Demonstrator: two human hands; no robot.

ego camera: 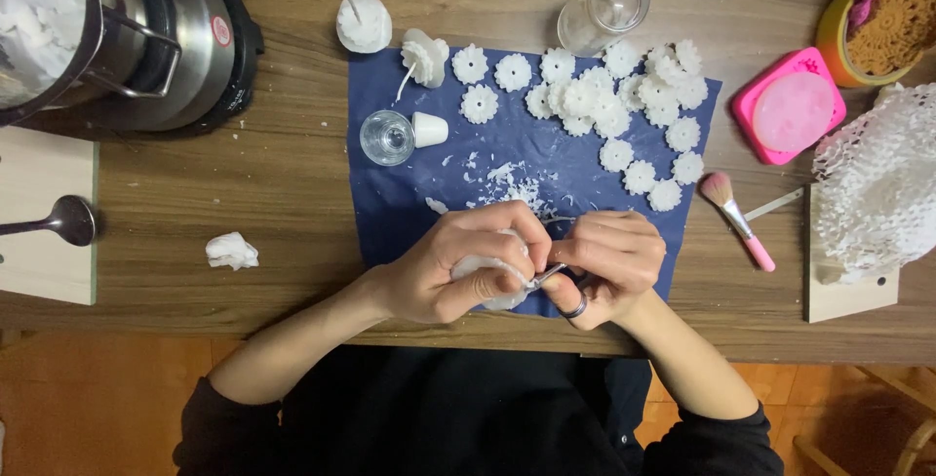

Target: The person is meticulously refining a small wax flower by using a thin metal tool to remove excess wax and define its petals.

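Observation:
My left hand (458, 266) is wrapped around a white wax piece (480, 267) over the near edge of a dark blue sheet (390, 203). My right hand (609, 261) grips small metal scissors (548, 276) whose tips touch the wax piece; a finger sits in the dark handle loop. White wax shavings (507, 183) lie on the sheet just beyond my hands. Several white flower-shaped wax pieces (624, 110) are spread across the far part of the sheet.
A steel pot (146, 37) stands at the far left, with a spoon (58, 222) on a board below it. A small glass (387, 137), a glass jar (604, 10), a pink mould (792, 105), a pink brush (736, 218) and white netting (873, 183) surround the sheet.

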